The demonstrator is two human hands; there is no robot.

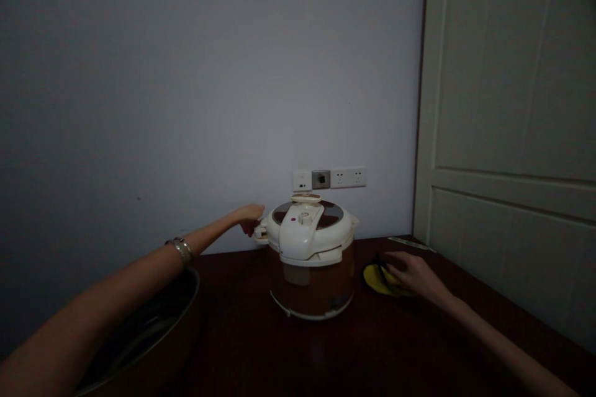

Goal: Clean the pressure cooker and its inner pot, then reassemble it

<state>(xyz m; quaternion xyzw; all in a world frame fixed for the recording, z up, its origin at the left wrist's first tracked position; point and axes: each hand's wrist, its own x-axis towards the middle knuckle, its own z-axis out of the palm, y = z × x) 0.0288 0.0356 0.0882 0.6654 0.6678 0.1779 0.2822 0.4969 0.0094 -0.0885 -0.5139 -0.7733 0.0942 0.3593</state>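
A rounded, glossy white-and-brown cooker point(310, 279) stands on the dark table point(237, 322). The left hand's point(250, 217) fingers curl at its side handle point(261, 234); the right hand's point(416, 273) bend over a flat yellow disc point(375, 280). Dimness hides whether either grips.

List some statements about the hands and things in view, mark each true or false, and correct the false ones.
1. The left hand is at the left side of the cooker. True.
2. The lid is off the cooker. False: the lid is on it.
3. The right hand is at the yellow item. True.
4. The round pot is to the right of the cooker. False: the round pot is to its left.
5. The sockets are on the wall behind the cooker. True.
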